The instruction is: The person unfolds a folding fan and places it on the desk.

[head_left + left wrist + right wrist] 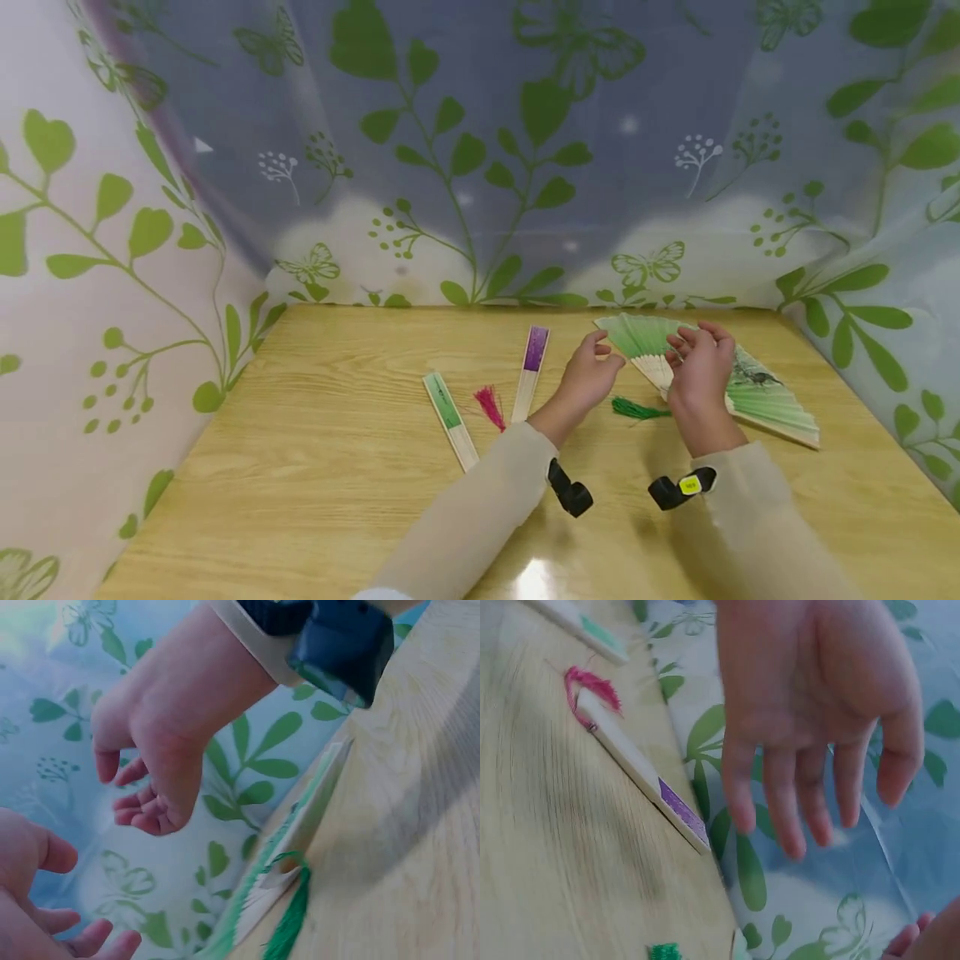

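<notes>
An unfolded green hand fan (768,392) with a dark painted motif and pale ribs lies at the right of the table, its green tassel (637,408) toward the left. Over the fan's near part hovers my right hand (701,379), fingers loosely bent and holding nothing; it hides some of the ribs. My left hand (588,375) is raised just left of the fan, also empty, with relaxed fingers. In the right wrist view the right hand's fingers (780,787) hang apart. Left of the hands lies a folded purple fan (536,350) with a pink tassel (490,406).
A folded green fan (446,408) lies farther left, its near end close to the left sleeve (480,508). Leaf-patterned curtains (450,267) enclose the wooden table (300,467) at the back and both sides. Black wrist cameras (573,496) sit at both cuffs.
</notes>
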`<control>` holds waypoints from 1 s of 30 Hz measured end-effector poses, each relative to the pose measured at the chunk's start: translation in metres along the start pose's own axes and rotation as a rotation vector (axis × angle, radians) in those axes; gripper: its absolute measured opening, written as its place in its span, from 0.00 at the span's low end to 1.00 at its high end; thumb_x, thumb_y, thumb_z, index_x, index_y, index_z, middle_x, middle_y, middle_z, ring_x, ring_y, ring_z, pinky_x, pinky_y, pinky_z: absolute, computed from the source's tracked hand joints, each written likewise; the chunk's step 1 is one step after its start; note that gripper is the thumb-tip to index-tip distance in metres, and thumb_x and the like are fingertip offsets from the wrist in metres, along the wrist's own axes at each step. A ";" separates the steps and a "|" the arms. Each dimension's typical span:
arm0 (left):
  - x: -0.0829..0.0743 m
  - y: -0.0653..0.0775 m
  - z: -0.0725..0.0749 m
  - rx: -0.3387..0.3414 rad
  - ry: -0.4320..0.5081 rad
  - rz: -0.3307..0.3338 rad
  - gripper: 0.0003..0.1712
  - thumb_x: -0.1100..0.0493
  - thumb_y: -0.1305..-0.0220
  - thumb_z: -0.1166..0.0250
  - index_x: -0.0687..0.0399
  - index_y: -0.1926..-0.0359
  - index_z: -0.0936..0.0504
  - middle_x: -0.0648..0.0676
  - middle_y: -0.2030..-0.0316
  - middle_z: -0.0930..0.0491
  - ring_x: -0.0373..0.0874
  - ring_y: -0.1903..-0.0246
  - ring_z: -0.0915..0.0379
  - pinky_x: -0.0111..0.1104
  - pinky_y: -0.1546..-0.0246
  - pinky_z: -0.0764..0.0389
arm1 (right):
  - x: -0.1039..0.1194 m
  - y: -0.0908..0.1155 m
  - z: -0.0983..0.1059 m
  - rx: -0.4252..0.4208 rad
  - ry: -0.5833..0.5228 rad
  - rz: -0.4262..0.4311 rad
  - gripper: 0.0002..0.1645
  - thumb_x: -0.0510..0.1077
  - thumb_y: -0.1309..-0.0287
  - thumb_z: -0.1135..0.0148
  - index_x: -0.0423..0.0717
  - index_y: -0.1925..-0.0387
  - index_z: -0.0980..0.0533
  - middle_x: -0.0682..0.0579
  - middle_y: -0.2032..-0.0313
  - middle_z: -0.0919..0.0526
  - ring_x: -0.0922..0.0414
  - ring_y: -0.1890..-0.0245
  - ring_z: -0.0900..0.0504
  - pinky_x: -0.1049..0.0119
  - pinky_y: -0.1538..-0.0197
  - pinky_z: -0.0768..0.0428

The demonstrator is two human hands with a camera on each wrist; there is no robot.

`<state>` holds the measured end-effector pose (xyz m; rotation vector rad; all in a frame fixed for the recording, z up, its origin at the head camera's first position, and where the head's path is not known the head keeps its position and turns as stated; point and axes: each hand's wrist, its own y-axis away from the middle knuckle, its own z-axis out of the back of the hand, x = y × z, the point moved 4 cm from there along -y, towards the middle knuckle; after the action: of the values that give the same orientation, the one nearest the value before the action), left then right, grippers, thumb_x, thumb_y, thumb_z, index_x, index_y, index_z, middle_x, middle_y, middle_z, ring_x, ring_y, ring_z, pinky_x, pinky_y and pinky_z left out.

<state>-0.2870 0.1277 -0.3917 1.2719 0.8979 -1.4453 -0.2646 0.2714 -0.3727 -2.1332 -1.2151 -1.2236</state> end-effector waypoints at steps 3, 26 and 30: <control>-0.003 0.010 0.015 0.007 -0.051 -0.043 0.33 0.56 0.32 0.43 0.47 0.28 0.40 0.51 0.41 0.29 0.46 0.45 0.28 0.37 0.56 0.21 | -0.002 0.003 -0.010 0.092 0.116 0.002 0.05 0.38 0.27 0.61 0.51 0.55 0.38 0.51 0.59 0.32 0.60 0.66 0.27 0.73 0.71 0.26; 0.025 0.026 0.099 -0.103 -0.593 -0.071 0.48 0.39 0.38 0.39 0.56 0.26 0.48 0.63 0.31 0.42 0.60 0.38 0.35 0.53 0.41 0.27 | -0.061 -0.019 -0.085 0.469 0.847 0.191 0.15 0.46 0.33 0.49 0.38 0.54 0.29 0.46 0.63 0.22 0.62 0.71 0.21 0.68 0.65 0.15; 0.037 0.021 0.102 -0.110 -0.678 -0.030 0.48 0.39 0.38 0.39 0.59 0.27 0.45 0.64 0.32 0.40 0.61 0.38 0.35 0.53 0.43 0.26 | -0.076 -0.025 -0.093 0.512 0.986 0.125 0.21 0.51 0.32 0.47 0.37 0.51 0.29 0.41 0.57 0.22 0.52 0.64 0.19 0.57 0.58 0.15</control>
<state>-0.2927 0.0186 -0.4082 0.6097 0.5221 -1.6701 -0.3496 0.1848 -0.3884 -0.9791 -0.7862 -1.4248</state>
